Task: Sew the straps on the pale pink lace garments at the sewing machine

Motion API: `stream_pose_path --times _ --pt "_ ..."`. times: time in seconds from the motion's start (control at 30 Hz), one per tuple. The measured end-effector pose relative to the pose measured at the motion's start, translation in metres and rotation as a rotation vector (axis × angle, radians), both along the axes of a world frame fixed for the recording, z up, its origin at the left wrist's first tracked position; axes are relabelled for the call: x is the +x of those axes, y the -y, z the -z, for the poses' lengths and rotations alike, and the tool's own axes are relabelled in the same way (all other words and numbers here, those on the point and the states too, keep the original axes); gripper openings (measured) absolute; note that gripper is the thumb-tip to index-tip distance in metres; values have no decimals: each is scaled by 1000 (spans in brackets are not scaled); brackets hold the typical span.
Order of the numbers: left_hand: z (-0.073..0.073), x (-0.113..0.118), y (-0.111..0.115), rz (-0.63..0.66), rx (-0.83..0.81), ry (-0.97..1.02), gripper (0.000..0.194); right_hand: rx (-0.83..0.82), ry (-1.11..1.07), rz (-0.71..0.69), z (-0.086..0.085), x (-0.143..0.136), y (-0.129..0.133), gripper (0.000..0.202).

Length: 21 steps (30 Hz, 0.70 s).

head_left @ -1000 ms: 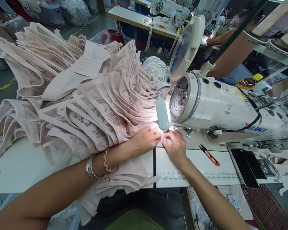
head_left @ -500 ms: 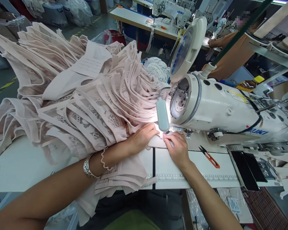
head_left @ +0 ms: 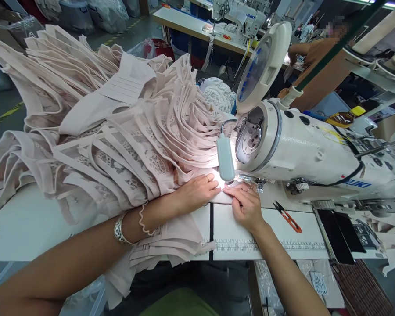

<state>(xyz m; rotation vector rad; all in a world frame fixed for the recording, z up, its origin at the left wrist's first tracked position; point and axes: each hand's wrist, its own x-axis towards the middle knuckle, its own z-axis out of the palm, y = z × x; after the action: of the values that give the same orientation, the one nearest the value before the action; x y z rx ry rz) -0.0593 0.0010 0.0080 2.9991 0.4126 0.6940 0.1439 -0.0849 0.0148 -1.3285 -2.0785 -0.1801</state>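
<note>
Dozens of pale pink garments [head_left: 184, 118], heaped across the left of a white table [head_left: 26, 228], straps and lace panels overlapping; cannot sort finished from unfinished by the folds alone. To the right, a big white machine [head_left: 303, 145], with blue lettering [head_left: 357, 183] on the arm, legible as "UKI", the first letter mostly lost behind a black band [head_left: 358, 170]; presumably JUKI, to match the clear "JUKI" on the far machine [head_left: 256, 18]. Along the table's front edge, a printed ruler [head_left: 233, 246], ticks visible, figures too small to read. Left hand [head_left: 195, 193], fingers bent, tips at the bright cloth [head_left: 218, 176] by the machine's working end; right hand [head_left: 250, 206], forefinger stretched to the same spot from the other side, tips almost meeting. Cannot tell, in the glare, pinching from mere pressing, for either hand. Judged as partway through this one piece, not yet clear of the machine. Above the fingers, a grey-green lamp [head_left: 226, 158]. Right of the right hand, orange-handled snips [head_left: 288, 216], lying untouched. Below the table, a white label [head_left: 318, 283], print illegible. Beside the lettering, a tiny red star [head_left: 342, 176].
</note>
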Motion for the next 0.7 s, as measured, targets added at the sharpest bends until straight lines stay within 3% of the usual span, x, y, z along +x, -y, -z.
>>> stream_pose_path --times 0.1,0.27,0.43,0.7 --pt "1 1 -1 5 40 27 20 13 22 6 1 -1 0 36" --pt "-2 0 0 -2 89 26 16 90 149 120 4 -9 -4 13" --pt "-5 1 2 1 143 -22 28 115 299 185 10 -20 -5 22" --pt "-4 5 4 -3 197 -24 32 -31 -134 235 4 -20 -9 17"
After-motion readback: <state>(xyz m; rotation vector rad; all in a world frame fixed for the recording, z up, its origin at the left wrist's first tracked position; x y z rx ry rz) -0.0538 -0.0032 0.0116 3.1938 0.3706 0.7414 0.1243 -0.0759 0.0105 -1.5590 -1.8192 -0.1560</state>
